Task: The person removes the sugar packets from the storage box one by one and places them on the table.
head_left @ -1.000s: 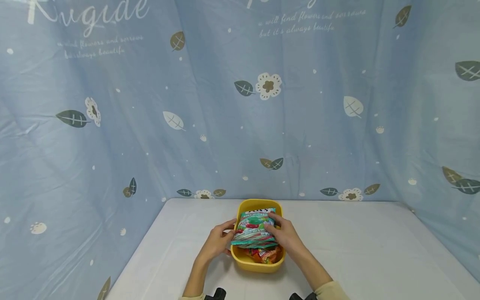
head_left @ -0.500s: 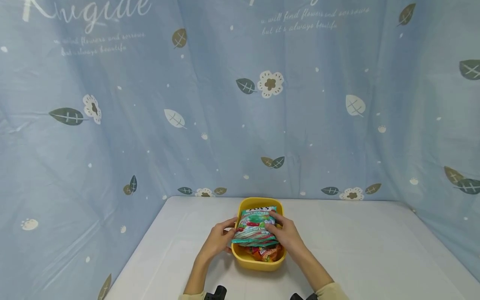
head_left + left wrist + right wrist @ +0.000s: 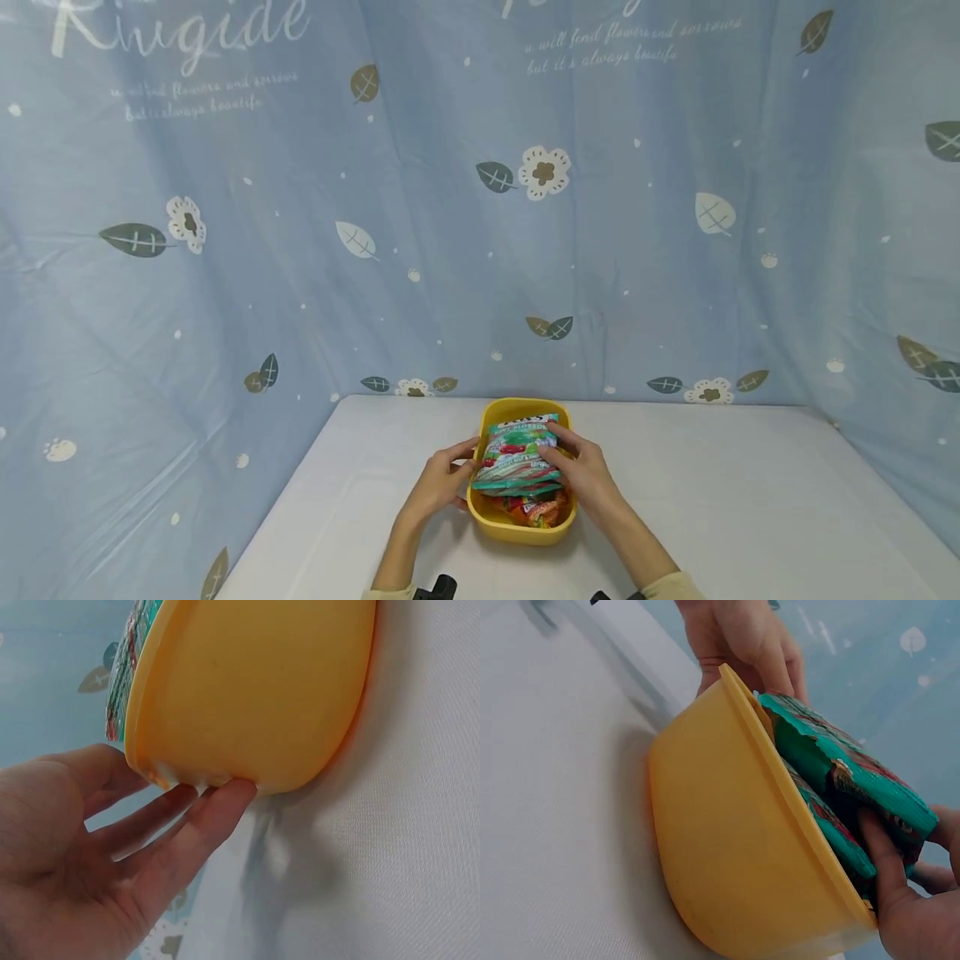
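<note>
In the head view a yellow plastic bin [image 3: 517,536] stands on the white table. A teal, red and white candy bag [image 3: 517,458] lies slanted at its top; the right wrist view shows a second teal bag [image 3: 832,832] beneath it. An orange-red packet [image 3: 536,510] sits in the near end. My left hand [image 3: 437,482] holds the bin's left side, its fingertips [image 3: 236,791] on the outer wall and the thumb at the rim. At the right, my right hand [image 3: 588,473] grips the upper candy bag by its edge, one digit tucked between the two bags.
The white tablecloth [image 3: 697,483] spreads out on both sides of the bin. Behind the table hangs a blue curtain [image 3: 420,208] with leaves and flowers, close to the bin's far end. Black wrist mounts [image 3: 444,587] show at the bottom edge.
The head view has shifted slightly, so everything sits a little further right in it. Both hands keep their places at the bin and bag.
</note>
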### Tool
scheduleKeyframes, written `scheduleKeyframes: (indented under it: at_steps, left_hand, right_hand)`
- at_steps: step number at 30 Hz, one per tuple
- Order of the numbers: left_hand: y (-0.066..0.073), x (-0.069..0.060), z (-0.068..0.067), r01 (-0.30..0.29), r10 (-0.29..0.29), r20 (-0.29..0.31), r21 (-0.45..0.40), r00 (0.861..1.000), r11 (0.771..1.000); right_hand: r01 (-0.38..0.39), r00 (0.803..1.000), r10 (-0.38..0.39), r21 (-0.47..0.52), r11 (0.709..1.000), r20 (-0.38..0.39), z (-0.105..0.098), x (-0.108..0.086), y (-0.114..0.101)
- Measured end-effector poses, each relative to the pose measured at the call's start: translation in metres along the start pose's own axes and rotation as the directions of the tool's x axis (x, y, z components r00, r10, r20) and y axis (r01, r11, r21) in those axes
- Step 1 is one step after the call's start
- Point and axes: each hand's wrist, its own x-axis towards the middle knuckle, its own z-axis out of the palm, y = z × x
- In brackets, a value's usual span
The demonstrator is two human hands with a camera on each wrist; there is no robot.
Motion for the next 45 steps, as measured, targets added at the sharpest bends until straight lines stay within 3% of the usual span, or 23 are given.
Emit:
scheduleKeyframes:
  at_steps: [6,13,23,29,34,41,45]
  left_hand:
    - [-0.001,-0.001,0.000,0.008,-0.008,0.007,-0.008,1.000,1.000]
    - [0.002,-0.001,0.001,-0.001,0.001,0.001,-0.008,1.000,1.000]
    - [0.000,-0.001,0.000,-0.002,0.002,-0.010,0.012,1.000,1.000]
    - [0.002,-0.002,0.000,0.000,0.000,0.001,-0.019,1.000,1.000]
    - [0.000,0.001,0.001,0.009,-0.009,-0.007,0.003,1.000,1.000]
    - [0.022,-0.008,0.002,0.006,-0.005,-0.012,0.025,1.000,1.000]
    - [0.010,-0.002,0.002,0.003,-0.003,-0.004,0.012,1.000,1.000]
  right_hand:
    - [-0.002,0.999,-0.002,0.114,0.993,0.035,-0.004,-0.003,-0.005]
    - [0.036,0.997,-0.044,0.120,0.992,0.067,-0.017,-0.006,-0.014]
    - [0.027,0.996,-0.040,0.145,0.989,0.085,-0.047,-0.011,-0.017]
    - [0.036,0.996,-0.046,0.135,0.990,0.074,-0.066,-0.016,-0.018]
    - [0.040,0.997,-0.048,0.140,0.989,0.057,-0.080,-0.018,-0.016]
    - [0.044,0.997,-0.053,0.179,0.983,0.050,-0.093,-0.020,-0.016]
    - [0.040,0.998,-0.049,0.194,0.980,0.040,-0.098,-0.023,-0.017]
